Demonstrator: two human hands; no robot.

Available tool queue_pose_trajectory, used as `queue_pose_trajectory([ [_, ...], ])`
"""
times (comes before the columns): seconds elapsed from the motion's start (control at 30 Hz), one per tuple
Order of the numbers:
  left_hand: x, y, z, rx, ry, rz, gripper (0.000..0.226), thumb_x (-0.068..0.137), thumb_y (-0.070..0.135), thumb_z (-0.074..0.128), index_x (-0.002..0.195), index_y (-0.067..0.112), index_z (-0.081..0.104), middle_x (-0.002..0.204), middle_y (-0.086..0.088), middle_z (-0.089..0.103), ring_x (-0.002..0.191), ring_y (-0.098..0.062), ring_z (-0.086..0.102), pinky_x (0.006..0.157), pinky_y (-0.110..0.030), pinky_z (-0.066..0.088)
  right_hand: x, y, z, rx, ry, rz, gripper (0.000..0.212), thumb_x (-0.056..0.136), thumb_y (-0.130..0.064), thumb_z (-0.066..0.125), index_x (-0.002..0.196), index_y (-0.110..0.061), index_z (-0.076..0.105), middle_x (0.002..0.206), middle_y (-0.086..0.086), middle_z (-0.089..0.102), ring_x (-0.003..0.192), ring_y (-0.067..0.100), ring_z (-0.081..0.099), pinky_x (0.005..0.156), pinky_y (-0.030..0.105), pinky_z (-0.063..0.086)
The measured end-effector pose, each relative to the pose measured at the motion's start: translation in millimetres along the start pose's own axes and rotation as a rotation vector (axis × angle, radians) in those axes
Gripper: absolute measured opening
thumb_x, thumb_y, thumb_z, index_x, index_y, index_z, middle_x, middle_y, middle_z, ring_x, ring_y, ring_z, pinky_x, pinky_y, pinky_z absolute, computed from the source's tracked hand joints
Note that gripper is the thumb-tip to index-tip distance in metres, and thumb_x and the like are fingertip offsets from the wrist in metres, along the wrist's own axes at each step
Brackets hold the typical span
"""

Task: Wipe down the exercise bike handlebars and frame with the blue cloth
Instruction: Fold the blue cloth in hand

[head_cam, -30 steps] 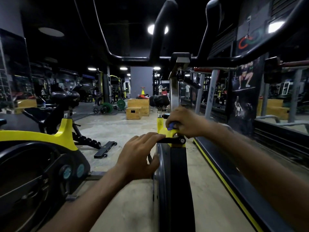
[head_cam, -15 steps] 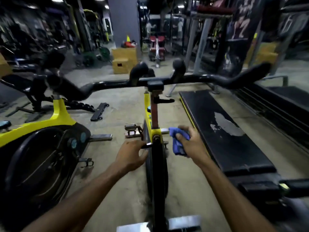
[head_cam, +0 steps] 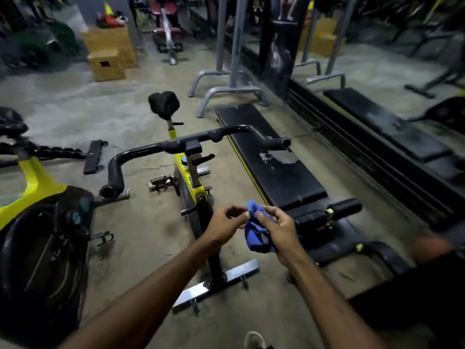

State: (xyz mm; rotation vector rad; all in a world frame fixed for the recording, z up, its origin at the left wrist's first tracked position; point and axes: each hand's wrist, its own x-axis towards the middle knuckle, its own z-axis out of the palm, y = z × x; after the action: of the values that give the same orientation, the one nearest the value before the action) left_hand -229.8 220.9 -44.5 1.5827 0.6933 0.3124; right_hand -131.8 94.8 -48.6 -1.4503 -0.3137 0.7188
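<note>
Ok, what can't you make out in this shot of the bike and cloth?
Head view: blue cloth partly covered by the right hand gripping it.
Whether the left hand pinches the cloth: motion blur.
At left, second bike: cut by the frame edge.
At back, red bench: blurred, dark.

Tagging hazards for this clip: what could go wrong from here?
1. The blue cloth is bunched between the left hand and right hand, clear of the bike frame. A loose pinch could drop it on the concrete floor.
2. The bike's floor bar lies just ahead of the shoe, with the bench close on the right, so stepping in risks a trip.
3. The handlebars have open ends jutting toward the person. Leaning in could mean a bump.
</note>
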Motion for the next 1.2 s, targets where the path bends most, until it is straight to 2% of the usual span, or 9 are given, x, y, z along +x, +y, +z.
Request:
queue_pose_trajectory([
  [0.13,-6.7,7.6,2.0,-0.054,-0.218,-0.179,0.046,0.082,0.041,0.079,0.120,0.021,0.065,0.102,-0.001,0.070,0.074,-0.009,0.062,0.060,-0.024,0.050,-35.7,3.3,-7.7,0.216,0.143,0.148,0.014,0.095,-0.018,0.061,0.100,-0.005,0.064,0.085,0.013,0.073,0.071,0.021,0.071,0.061,0.032,0.056],
  [0.23,-19.9,2.1,9.2,-0.024,-0.364,-0.211,0.039,0.083,0.045,0.076,0.102,0.011,0.070,0.081,0.001,0.064,0.059,-0.006,0.056,0.063,-0.026,0.047,-62.3,11.2,-11.4,0.404,0.179,0.288,0.039,0.096,-0.039,0.055,0.101,-0.004,0.070,0.099,0.022,0.072,0.095,0.041,0.067,0.086,0.047,0.054],
  [0.3,-29.1,1.1,17.6,0.004,-0.362,-0.214,0.036,0.082,0.046,0.078,0.094,0.013,0.069,0.075,0.002,0.063,0.057,-0.006,0.056,0.062,-0.026,0.046,-84.6,13.7,-16.5,0.431,0.185,0.281,0.049,0.096,-0.048,0.053,0.099,-0.004,0.074,0.099,0.021,0.074,0.093,0.037,0.069,0.088,0.047,0.054],
  [0.43,-40.8,4.0,31.7,0.031,-0.432,-0.233,0.049,0.077,0.055,0.078,0.099,0.011,0.072,0.084,0.001,0.071,0.076,-0.014,0.064,0.076,-0.035,0.057,-123.7,14.2,-27.4,-0.021,0.170,0.198,0.041,0.071,-0.033,0.087,0.100,-0.008,0.073,0.102,0.016,0.074,0.087,0.025,0.070,0.078,0.041,0.056],
  [0.6,-52.1,17.3,43.8,0.028,-0.589,-0.183,0.027,0.089,0.031,0.073,0.105,0.011,0.064,0.105,-0.009,0.071,0.089,-0.020,0.068,0.078,-0.037,0.059,-149.3,3.2,-39.5,-0.043,0.467,0.136,0.005,0.085,0.002,0.065,0.088,0.000,0.066,0.076,0.016,0.066,0.059,0.021,0.061,0.052,0.029,0.047],
  [0.7,-50.6,27.8,44.4,0.147,-0.712,-0.142,0.028,0.085,0.021,0.077,0.110,0.016,0.066,0.107,-0.007,0.071,0.093,-0.019,0.067,0.081,-0.037,0.059,-159.2,-5.1,-53.0,0.035,0.545,0.099,0.005,0.086,-0.001,0.068,0.086,-0.007,0.068,0.073,0.008,0.069,0.053,0.011,0.063,0.044,0.019,0.046],
  [0.87,-54.4,48.0,56.5,0.225,-0.799,-0.153,0.041,0.080,0.046,0.078,0.109,0.017,0.074,0.112,-0.008,0.075,0.096,-0.020,0.070,0.084,-0.036,0.057,-170.0,-22.6,-66.0,0.049,0.476,0.080,0.002,0.086,-0.005,0.071,0.086,-0.006,0.069,0.075,0.010,0.072,0.057,0.014,0.066,0.049,0.022,0.050],
  [1.1,-49.2,50.2,83.8,0.118,-0.738,-0.091,0.031,0.088,0.015,0.074,0.115,0.001,0.068,0.113,-0.022,0.073,0.099,-0.033,0.072,0.082,-0.044,0.059,-174.3,-27.7,-76.0,0.027,0.498,0.231,0.026,0.089,-0.038,0.070,0.089,-0.012,0.068,0.082,0.007,0.070,0.070,0.019,0.065,0.060,0.027,0.052],
  [1.2,-44.6,50.4,95.5,0.078,-0.725,-0.101,0.028,0.090,0.005,0.069,0.114,-0.007,0.063,0.107,-0.022,0.071,0.092,-0.029,0.069,0.076,-0.039,0.056,-171.8,-19.7,-86.5,0.057,0.509,0.253,0.029,0.088,-0.041,0.070,0.090,-0.012,0.071,0.070,0.003,0.069,0.058,0.017,0.064,0.052,0.025,0.049],
])
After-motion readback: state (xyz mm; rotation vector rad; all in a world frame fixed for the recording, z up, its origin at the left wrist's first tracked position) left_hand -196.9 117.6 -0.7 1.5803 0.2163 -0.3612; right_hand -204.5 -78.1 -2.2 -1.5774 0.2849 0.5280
